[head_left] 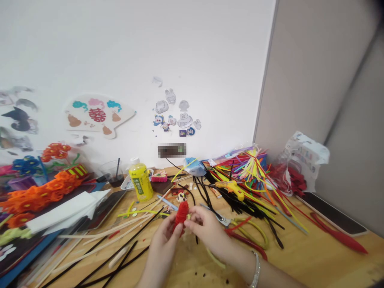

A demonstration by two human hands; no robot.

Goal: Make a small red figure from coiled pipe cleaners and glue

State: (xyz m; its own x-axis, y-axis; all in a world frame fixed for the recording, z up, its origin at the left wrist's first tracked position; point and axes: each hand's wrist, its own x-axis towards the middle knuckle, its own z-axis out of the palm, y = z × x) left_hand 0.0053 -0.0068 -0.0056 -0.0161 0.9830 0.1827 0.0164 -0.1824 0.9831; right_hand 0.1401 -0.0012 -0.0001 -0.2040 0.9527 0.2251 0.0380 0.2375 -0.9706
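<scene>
A small red fuzzy piece (182, 212), apparently wound from pipe cleaner, stands upright between my two hands above the front of the table. My left hand (163, 245) has its thumb and fingers closed around the lower left of it. From the right, my right hand (207, 229) pinches at its lower side, fingertips bent together; exactly what lies between them is partly hidden. Just beyond the red top shows a small round white, dark and yellow piece (181, 197); I cannot tell whether the two are joined. Scissors (223, 220) lie beside my right hand.
Black and cream pipe cleaners (120, 244) spread across the left. A yellow-labelled bottle (140, 180) stands behind them. To the right are a yellow glue gun (232, 189), a colourful pipe-cleaner heap (252, 168) and a red bag (289, 180). Orange fuzzy flowers (45, 190) sit far left.
</scene>
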